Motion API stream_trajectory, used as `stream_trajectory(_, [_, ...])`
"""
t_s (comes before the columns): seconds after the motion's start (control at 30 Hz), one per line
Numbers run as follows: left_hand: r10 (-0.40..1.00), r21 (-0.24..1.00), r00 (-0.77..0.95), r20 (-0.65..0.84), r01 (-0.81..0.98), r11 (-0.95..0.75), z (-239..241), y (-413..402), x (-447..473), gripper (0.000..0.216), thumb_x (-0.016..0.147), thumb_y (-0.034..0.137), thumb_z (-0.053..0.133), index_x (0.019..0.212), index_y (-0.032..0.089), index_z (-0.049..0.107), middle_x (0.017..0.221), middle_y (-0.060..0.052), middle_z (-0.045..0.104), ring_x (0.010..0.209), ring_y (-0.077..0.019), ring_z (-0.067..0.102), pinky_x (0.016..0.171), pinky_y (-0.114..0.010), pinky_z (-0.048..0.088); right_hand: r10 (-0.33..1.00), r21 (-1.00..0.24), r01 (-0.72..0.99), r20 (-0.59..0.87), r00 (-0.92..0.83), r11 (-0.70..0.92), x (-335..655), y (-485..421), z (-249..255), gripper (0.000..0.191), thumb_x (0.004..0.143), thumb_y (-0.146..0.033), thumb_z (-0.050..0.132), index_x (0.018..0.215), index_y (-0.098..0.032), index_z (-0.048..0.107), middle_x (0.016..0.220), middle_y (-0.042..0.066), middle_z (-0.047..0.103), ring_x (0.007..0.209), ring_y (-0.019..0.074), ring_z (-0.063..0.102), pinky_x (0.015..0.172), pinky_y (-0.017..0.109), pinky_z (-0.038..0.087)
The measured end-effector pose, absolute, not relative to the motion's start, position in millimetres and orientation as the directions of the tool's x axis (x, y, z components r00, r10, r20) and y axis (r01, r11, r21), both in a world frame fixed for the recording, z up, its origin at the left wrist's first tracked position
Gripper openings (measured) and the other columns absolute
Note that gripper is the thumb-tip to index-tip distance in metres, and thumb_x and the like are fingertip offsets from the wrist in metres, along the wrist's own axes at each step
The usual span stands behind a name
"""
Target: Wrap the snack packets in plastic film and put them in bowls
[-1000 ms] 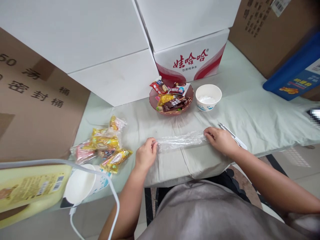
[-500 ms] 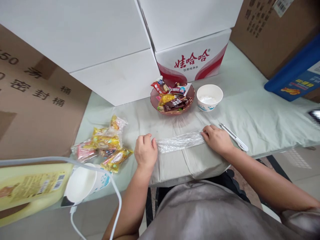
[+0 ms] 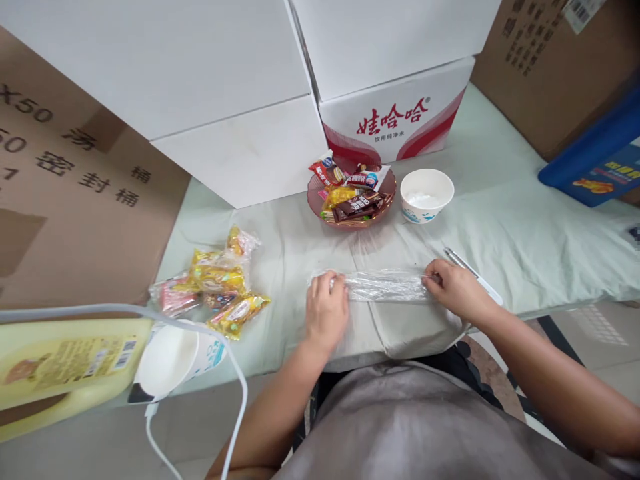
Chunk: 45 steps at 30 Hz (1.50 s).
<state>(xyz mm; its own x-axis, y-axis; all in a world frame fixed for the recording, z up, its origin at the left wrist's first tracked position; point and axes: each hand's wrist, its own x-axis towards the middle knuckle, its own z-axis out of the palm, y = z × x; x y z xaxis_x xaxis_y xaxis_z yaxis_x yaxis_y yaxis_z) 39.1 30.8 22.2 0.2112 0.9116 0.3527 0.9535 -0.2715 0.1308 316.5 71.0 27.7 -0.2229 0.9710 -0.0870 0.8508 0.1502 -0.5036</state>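
Note:
A crinkled strip of clear plastic film [image 3: 385, 285] lies stretched across the cloth near the table's front edge. My left hand [image 3: 327, 312] is closed over the film left of its middle, fingers curled down on it, and a bit of film shows beyond them. At the right end, my right hand [image 3: 457, 288] pinches the film between thumb and fingers. Just behind that hand lies a white utility knife [image 3: 473, 275], partly covered by it. A pink glass bowl [image 3: 353, 225] of wrapped snacks stands behind the film, beside a white paper cup [image 3: 425, 212] with something white inside.
Several yellow-wrapped snacks [image 3: 217, 279] lie on the left. Nearer are a tipped paper cup [image 3: 173, 360], a yellow jug [image 3: 65, 367] and a white cable [image 3: 243, 380]. White cartons [image 3: 240, 150] stand behind; a cardboard box [image 3: 550, 73] and blue container [image 3: 595, 170] are on the right.
My left hand has moved right along the film, leaving a shorter stretch between my hands. My right hand still pinches the right end. The view has shifted slightly.

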Motion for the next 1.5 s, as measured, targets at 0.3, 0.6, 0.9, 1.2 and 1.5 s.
stream_trajectory(0.3, [0.772, 0.390, 0.574, 0.272, 0.667, -0.634, 14.3, -15.3, 101.1, 0.063, 0.083, 0.048, 0.062, 0.132, 0.009, 0.051, 0.122, -0.017, 0.062, 0.116, -0.0338, 0.053, 0.098, -0.051, 0.044, 0.772, -0.937, 0.314, -0.311, -0.554, -0.153, 315.8, 20.2, 55.5, 0.030, 0.084, -0.032, 0.058, 0.109, -0.022, 0.045, 0.080, -0.001, 0.063, 0.064, 0.0122, 0.060, 0.058, 0.025, 0.046])
stream_trajectory(0.6, [0.780, 0.769, 0.578, 0.241, 0.377, -0.517, 21.7, -19.0, 90.8, 0.028, 0.095, 0.024, 0.042, 0.115, 0.019, 0.061, 0.099, -0.006, 0.072, 0.093, -0.0186, 0.067, 0.083, -0.033, 0.053, 0.806, -0.755, 0.503, 0.057, -0.589, 0.421, 304.8, 47.9, 32.5, 0.026, 0.096, -0.028, 0.044, 0.107, -0.020, 0.066, 0.097, 0.008, 0.066, 0.093, 0.0199, 0.061, 0.081, 0.034, 0.049])
stream_trajectory(0.9, [0.980, 0.898, 0.179, -0.083, 0.440, -0.004, 19.8, 47.3, 88.0, 0.029, 0.085, 0.025, 0.061, 0.113, 0.020, 0.058, 0.088, -0.001, 0.069, 0.077, -0.0138, 0.063, 0.074, -0.027, 0.051, 0.700, -0.380, 0.615, 0.142, -0.699, 0.691, 293.5, 51.0, 12.3, 0.012, 0.088, -0.021, 0.055, 0.080, -0.018, 0.064, 0.082, 0.006, 0.058, 0.079, 0.0193, 0.050, 0.071, 0.030, 0.042])
stream_trajectory(1.2, [0.994, 0.820, 0.095, -0.045, 0.573, -0.018, 6.9, 71.6, 99.2, 0.062, 0.077, 0.011, 0.064, 0.135, 0.021, 0.044, 0.093, 0.000, 0.067, 0.067, -0.0101, 0.060, 0.074, -0.027, 0.051, 0.719, -0.472, 0.573, 0.221, -0.659, 0.670, 298.2, 49.1, 3.0, 0.019, 0.094, -0.030, 0.051, 0.087, -0.017, 0.064, 0.083, 0.007, 0.061, 0.080, 0.0197, 0.052, 0.073, 0.032, 0.045])
stream_trajectory(1.5, [0.990, 0.713, 0.121, 0.074, 0.687, -0.138, -4.3, 66.0, 104.1, 0.050, 0.081, 0.015, 0.062, 0.129, 0.022, 0.048, 0.095, -0.001, 0.067, 0.072, -0.0129, 0.064, 0.076, -0.029, 0.053, 0.735, -0.447, 0.588, 0.488, -0.470, 0.674, 301.1, 33.2, 25.0, 0.031, 0.089, -0.013, 0.046, 0.116, -0.020, 0.061, 0.118, 0.013, 0.062, 0.118, 0.0271, 0.053, 0.095, 0.047, 0.047])
